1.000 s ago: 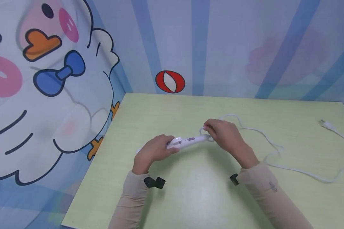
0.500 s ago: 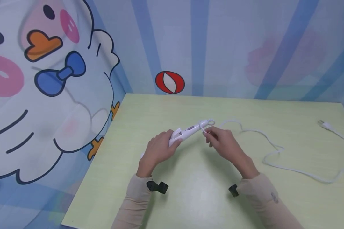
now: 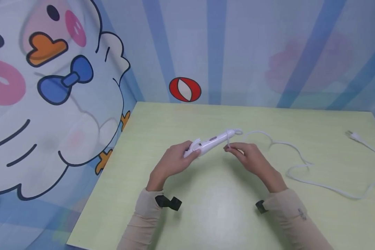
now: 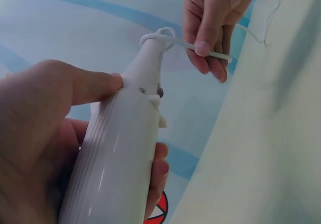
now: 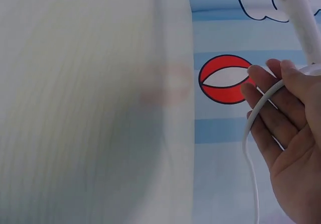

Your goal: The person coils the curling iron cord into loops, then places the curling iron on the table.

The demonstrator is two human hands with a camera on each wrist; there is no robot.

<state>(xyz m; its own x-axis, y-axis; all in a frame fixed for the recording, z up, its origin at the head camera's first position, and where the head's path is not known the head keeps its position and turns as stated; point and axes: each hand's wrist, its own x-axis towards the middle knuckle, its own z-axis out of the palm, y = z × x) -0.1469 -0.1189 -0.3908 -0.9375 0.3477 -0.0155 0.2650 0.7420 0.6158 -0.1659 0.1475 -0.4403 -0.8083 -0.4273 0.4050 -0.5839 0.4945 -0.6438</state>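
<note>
My left hand (image 3: 176, 158) grips a white curling iron (image 3: 217, 140) around its body, thumb along the near side. Its cord end tilts up and to the right, with a purple button and a raised lever showing. In the left wrist view, the white cord (image 4: 175, 41) wraps round the narrow tail of the curling iron. Thumb and fingers of my right hand (image 3: 253, 158) pinch this cord just below the tail. The right wrist view has the cord (image 5: 248, 128) running across the fingers and hanging down. The left palm hides the curling iron's far end.
The rest of the cord (image 3: 328, 188) snakes over the pale green table (image 3: 206, 215) to the right. Its plug (image 3: 354, 136) lies near the right edge. Cartoon-printed cloth (image 3: 247, 52) stands behind and to the left of the table.
The curling iron's cord end has risen and shifted right. My right hand has drawn down from above the tail to below it, pinching the cord.
</note>
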